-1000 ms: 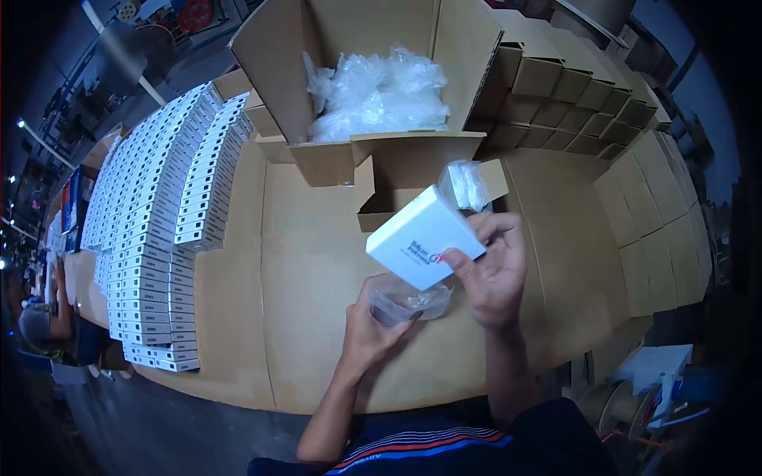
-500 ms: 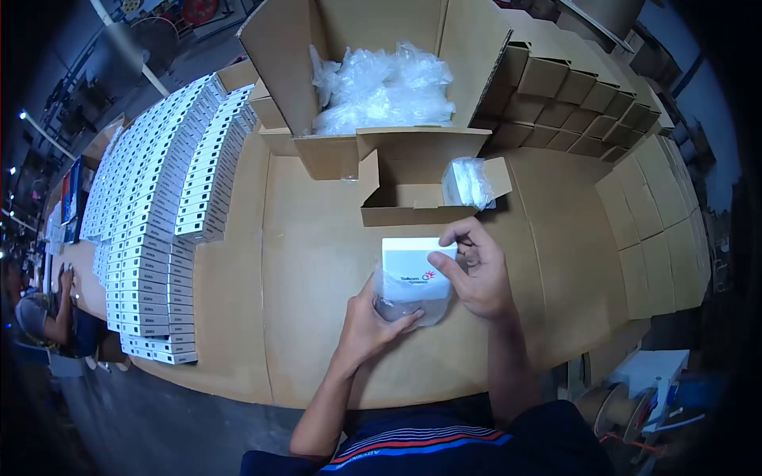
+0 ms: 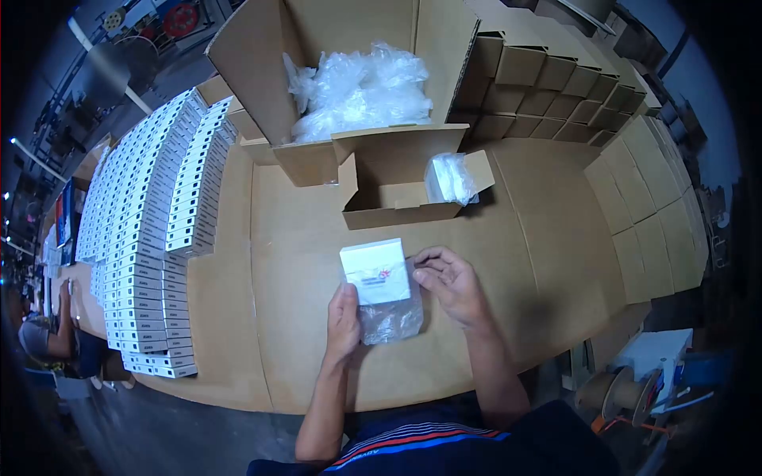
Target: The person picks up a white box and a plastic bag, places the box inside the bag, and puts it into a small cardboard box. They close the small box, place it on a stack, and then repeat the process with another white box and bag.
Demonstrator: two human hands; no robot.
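Observation:
A white box [image 3: 376, 270] with a small red logo sits partly inside a clear plastic bag [image 3: 390, 320], its upper part sticking out of the bag. My left hand [image 3: 344, 324] grips the bagged box at its left side, thumb on the front. At the box's right edge, my right hand [image 3: 452, 285] has its thumb and forefinger close together; whether they pinch the film is too small to tell. Beyond my hands stands an open small carton [image 3: 401, 214], with a wrapped item [image 3: 451, 179] at its right end.
A large open carton [image 3: 246, 71] holds crumpled clear bags [image 3: 365, 91]. Stacked white boxes [image 3: 147, 230] fill the left side. Brown cartons [image 3: 540, 87] are piled at the back right, more [image 3: 655, 214] at the right edge. Another person [image 3: 51, 337] is at the far left.
The box and bag have shifted left and tilted slightly. My left hand now holds their left side instead of the bottom. My right hand has moved left and down, off the box's top corner.

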